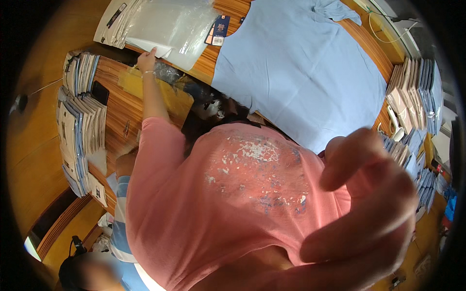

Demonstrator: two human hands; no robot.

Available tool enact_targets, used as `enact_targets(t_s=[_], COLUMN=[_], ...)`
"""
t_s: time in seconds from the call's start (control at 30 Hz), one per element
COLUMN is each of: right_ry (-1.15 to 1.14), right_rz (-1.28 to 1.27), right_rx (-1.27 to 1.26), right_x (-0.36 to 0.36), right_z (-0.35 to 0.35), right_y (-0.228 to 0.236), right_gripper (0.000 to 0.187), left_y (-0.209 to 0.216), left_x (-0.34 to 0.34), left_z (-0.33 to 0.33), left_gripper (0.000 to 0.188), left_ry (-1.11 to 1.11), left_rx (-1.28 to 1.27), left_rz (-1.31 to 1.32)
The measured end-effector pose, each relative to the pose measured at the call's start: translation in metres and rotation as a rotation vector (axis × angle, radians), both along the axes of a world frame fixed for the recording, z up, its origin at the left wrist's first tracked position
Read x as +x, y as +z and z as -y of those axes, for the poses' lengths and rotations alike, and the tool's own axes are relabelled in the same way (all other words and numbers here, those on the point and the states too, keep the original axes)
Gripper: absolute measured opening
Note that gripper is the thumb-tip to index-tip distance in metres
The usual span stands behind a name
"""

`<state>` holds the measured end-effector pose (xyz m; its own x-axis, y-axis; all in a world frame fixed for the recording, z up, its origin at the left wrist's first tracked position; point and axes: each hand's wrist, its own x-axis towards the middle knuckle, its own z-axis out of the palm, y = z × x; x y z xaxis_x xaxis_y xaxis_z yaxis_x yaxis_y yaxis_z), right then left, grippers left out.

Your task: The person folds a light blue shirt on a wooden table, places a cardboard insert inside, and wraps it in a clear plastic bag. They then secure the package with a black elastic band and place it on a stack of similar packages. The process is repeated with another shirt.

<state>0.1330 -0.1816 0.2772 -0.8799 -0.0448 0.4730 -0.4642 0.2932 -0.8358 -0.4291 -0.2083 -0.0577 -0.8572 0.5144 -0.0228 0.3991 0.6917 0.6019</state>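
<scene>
Head view: my left hand (147, 62) at a white sheet (163, 51), my right hand (371, 208) blurred up close.
The white sheet lies by the clear plastic bags (167, 22); I can't tell whether my left hand pinches it. My right curves loosely, released.

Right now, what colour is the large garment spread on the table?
The garment is plain light blue, best seen in the head view.

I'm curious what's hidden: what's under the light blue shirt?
The light blue shirt lies on a wood-grain table, visible past its edges; anything else beneath is covered.
</scene>
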Motion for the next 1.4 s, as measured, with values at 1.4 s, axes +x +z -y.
enact_targets(t_s=[1.4], right_ry=[-1.513], right_rz=[0.213], right_rx=[-0.034], right_x=[-0.102], right_z=[-0.172], right_y=[-0.253], right_gripper=[0.028], left_y=[0.058], left_x=[0.301], left_z=[-0.066], left_gripper=[0.031], left_ry=[-0.908], left_rx=[0.473], left_rz=[-0.182])
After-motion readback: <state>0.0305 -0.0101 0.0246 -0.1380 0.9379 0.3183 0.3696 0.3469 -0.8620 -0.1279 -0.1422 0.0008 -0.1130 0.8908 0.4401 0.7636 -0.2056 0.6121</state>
